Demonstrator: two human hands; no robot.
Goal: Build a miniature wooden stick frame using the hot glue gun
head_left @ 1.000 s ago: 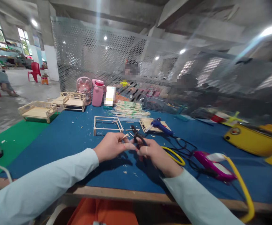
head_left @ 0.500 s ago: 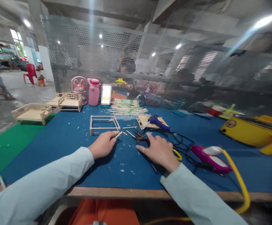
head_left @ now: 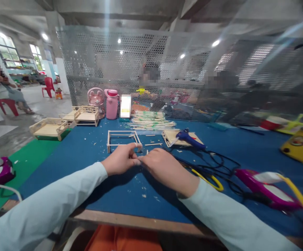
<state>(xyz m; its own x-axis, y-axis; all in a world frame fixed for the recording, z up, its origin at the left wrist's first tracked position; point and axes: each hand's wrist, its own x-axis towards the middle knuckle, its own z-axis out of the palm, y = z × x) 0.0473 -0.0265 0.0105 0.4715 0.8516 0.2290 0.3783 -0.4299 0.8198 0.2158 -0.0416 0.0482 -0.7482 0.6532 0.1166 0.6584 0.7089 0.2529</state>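
Note:
Close together over the blue table mat, my two hands meet at their fingertips. My left hand is closed with bent fingers, its index finger beside the near right leg of a small wooden stick frame. The fingers of my right hand are pinched together against the left thumb. Whatever lies between the fingertips is hidden. Loose thin wooden sticks lie just behind the hands. To the right of my right hand show the yellow-handled pliers, partly covered by the hand.
A blue glue gun rests on a slatted wooden panel. Black cords run to a purple power strip. Behind are stick bundles, a pink bottle and a lit phone. Miniature wooden beds stand left.
My right hand has left the pliers and moved left to meet my left hand. The small stick that showed in my left fingers is now out of sight. The view has turned left.

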